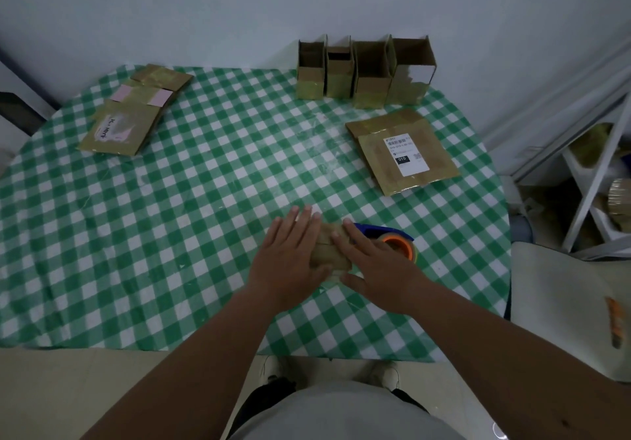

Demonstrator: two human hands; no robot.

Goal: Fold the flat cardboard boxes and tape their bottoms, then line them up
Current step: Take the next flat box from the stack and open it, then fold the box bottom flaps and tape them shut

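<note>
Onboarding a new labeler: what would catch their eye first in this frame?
Both hands, the left hand and the right hand, press flat on a small cardboard box at the near middle of the green checked table, with a tape dispenser just right of it. Four folded boxes stand in a row at the far edge, and flat boxes lie far left and right.

Both forearms are bare, with no sleeves, watch or rings visible on the left hand or right hand. A light grey top covers the torso. Dark trousers and pale shoes show below.
</note>
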